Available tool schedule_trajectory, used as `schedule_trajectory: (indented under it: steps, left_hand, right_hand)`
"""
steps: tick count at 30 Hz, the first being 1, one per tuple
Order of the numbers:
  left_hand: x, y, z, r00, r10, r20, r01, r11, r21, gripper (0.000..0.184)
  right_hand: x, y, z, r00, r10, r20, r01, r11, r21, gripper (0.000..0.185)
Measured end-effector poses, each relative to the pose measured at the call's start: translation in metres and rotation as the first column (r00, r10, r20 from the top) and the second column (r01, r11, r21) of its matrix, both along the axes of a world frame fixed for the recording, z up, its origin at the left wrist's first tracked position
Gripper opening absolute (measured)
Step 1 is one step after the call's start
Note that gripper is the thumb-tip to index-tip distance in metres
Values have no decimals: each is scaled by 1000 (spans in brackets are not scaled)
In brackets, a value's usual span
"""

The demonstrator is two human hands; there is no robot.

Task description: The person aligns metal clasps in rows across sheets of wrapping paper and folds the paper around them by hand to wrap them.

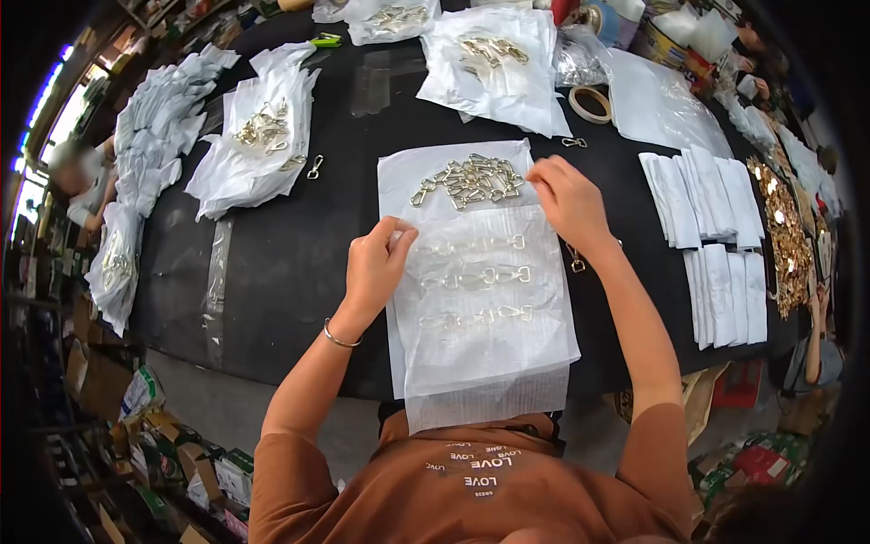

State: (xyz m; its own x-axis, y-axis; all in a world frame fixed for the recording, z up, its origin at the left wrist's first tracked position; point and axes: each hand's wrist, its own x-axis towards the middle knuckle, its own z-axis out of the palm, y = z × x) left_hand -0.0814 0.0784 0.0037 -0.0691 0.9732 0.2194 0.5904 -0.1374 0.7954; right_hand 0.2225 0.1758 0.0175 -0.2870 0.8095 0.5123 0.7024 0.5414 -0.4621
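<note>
In front of me lies a white wrapping sheet [480,349], its layers reaching over the table's near edge. Rows of metal snap hooks [476,276] show through its thin upper layer. Above them, a heap of loose snap hooks [476,179] rests on the uncovered part. My left hand [373,265] is closed at the sheet's left side, thumb and forefinger pinched beside the upper layer's edge. At the upper right of the sheet, my right hand [571,201] has its fingers curled together next to the heap. What either pinch holds is hidden.
Folded white packets [716,204] are stacked right, beside gold-coloured metal pieces [784,236]. More sheets with hooks [263,136] lie left and at the back [494,54]. A tape roll [591,104] sits back right. Single hooks [315,167] lie on the black table [281,281]. Another person [86,181] is far left.
</note>
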Motion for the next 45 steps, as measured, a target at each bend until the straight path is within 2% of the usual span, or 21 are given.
schedule_trajectory:
  steps: [1, 3, 4, 6, 7, 8, 10, 11, 17, 21, 22, 26, 32, 36, 38, 39, 41, 43, 45]
  left_hand:
    - [1, -1, -2, 1000, -5, -24, 5, 1000, -3, 12]
    - [5, -3, 8, 999, 47, 11, -47, 999, 9, 27]
    - [6, -7, 8, 999, 40, 12, -40, 999, 9, 27]
    - [8, -18, 11, 950, -1, -312, 127, 915, 382, 40]
    - [14, -35, 22, 934, -127, -334, 215, 947, 241, 44]
    - [19, -50, 27, 887, -262, -380, 342, 926, 160, 49]
    - [33, -71, 36, 784, -449, -428, 531, 842, 90, 58]
    - [37, -80, 36, 708, -535, -461, 595, 803, -19, 69]
    - [43, -99, 23, 607, -528, -593, 585, 803, -117, 76]
    - [35, -91, 22, 635, -480, -605, 503, 851, -147, 77]
    - [34, -99, 19, 639, -505, -580, 496, 847, -191, 77]
    - [33, -90, 10, 682, -433, -590, 443, 886, -138, 76]
    - [32, -89, 11, 702, -414, -579, 422, 897, -129, 75]
    - [22, -79, 15, 776, -408, -482, 405, 907, -115, 69]
    - [7, -49, 15, 847, -227, -482, 311, 945, 102, 49]
    - [-1, -28, 15, 846, -215, -487, 303, 947, 108, 49]
    - [-14, 15, 16, 964, -161, -213, 168, 986, 17, 27]
    - [-12, 45, 13, 973, -51, -224, 55, 998, 15, 17]
    - [-11, 58, 8, 967, -57, -249, 61, 998, 8, 14]
  right_hand:
    - [-1, 14, -6, 993, 99, 68, -97, 995, -39, 7]
    - [-1, 35, -18, 986, 123, 116, -119, 992, -42, 7]
    - [-1, 45, -24, 974, 154, 165, -149, 988, -39, 7]
    - [-2, 67, -29, 944, 201, 262, -206, 979, -10, 7]
    - [0, 71, -31, 941, 193, 278, -193, 981, -27, 8]
    - [4, 70, -30, 937, 185, 297, -182, 983, -37, 8]
    - [12, 65, -25, 941, 171, 291, -182, 983, 11, 8]
    - [15, 61, -26, 945, 178, 275, -191, 981, 21, 8]
    - [23, 45, -26, 939, 43, 340, -64, 997, 51, 3]
    - [14, -4, 8, 999, -22, -31, 20, 998, -62, 3]
    - [10, -26, 6, 999, -15, -31, 11, 994, -113, 3]
    - [0, -77, 15, 988, 152, -13, -150, 947, -283, 7]
    - [-1, -85, 1, 969, 209, 130, -185, 967, -175, 7]
    - [3, -72, 9, 968, 248, 27, -227, 921, -317, 5]
    - [-2, -48, 17, 979, 199, 47, -186, 960, -209, 4]
    - [-6, -30, 12, 977, 208, 44, -195, 960, -201, 4]
    - [-12, 8, -4, 962, 254, 104, -250, 967, -46, 5]
    - [-14, 22, 0, 963, 239, 125, -232, 971, -63, 5]
    - [-15, 27, -3, 965, 205, 162, -181, 972, -153, 4]
